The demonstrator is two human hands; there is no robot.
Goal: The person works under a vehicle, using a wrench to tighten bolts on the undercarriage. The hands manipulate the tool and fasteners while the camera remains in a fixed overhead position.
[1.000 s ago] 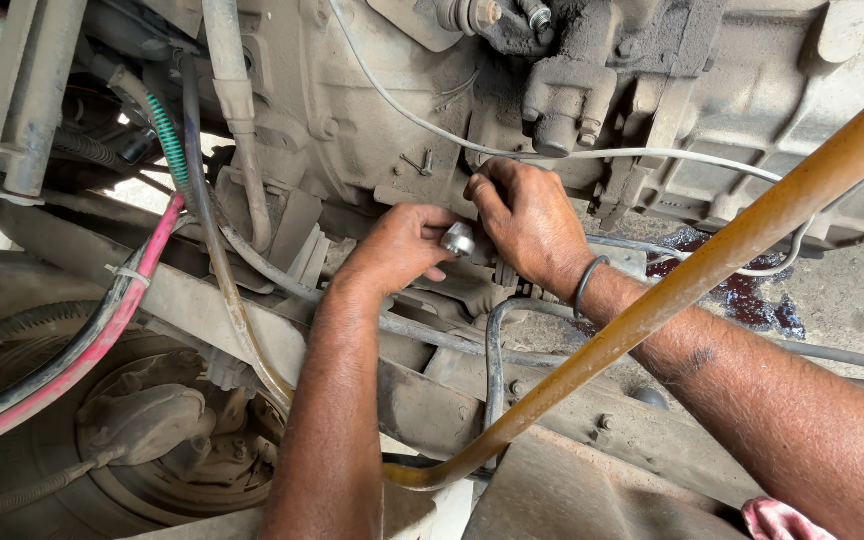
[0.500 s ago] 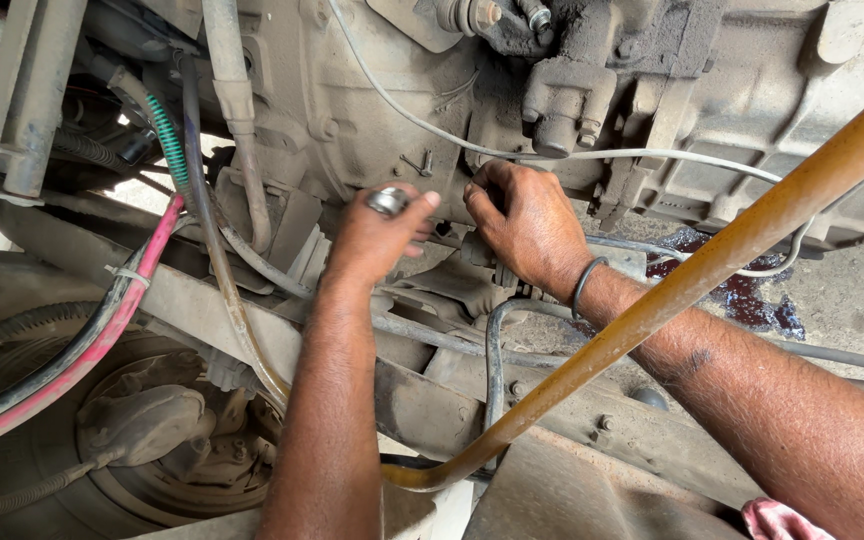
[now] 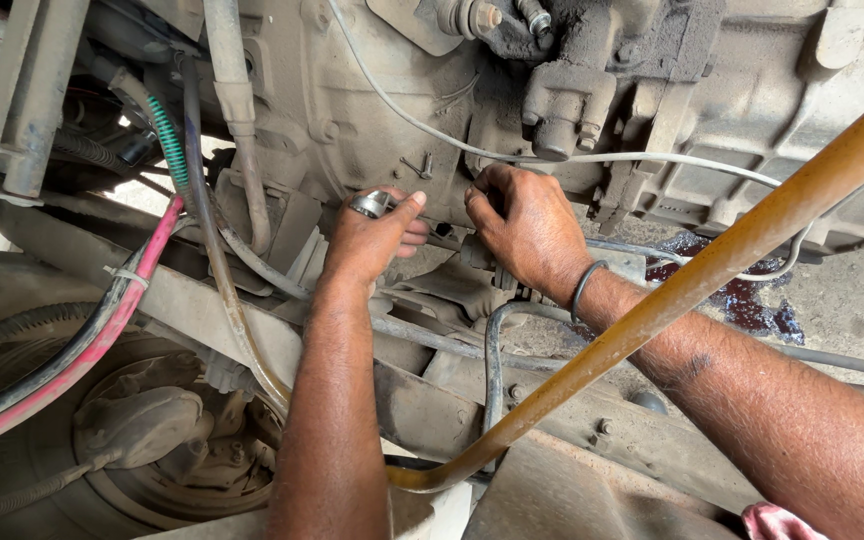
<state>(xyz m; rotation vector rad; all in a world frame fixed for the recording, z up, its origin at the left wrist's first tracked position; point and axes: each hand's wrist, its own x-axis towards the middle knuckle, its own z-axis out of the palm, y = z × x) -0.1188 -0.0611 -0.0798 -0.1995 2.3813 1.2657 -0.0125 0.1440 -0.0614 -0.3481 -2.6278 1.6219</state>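
I am looking up at the dusty underside of a vehicle. My left hand (image 3: 377, 238) is closed around a small shiny metal socket (image 3: 370, 204), held against the grey gearbox housing (image 3: 352, 110). My right hand (image 3: 524, 228), with a dark band on its wrist, has its fingers curled onto a dark fitting (image 3: 477, 252) just below the housing, a little right of the left hand. What the right fingertips grip is hidden.
A long orange pipe (image 3: 712, 270) runs diagonally in front of my right forearm. A red hose (image 3: 102, 335) and dark cables hang at the left. A white cable (image 3: 652, 158) crosses the housing. A dark wet stain (image 3: 742, 305) marks the ground at right.
My left hand has lifted away from the right hand, moving up and left with the metal socket. The right hand has stayed on the fitting.
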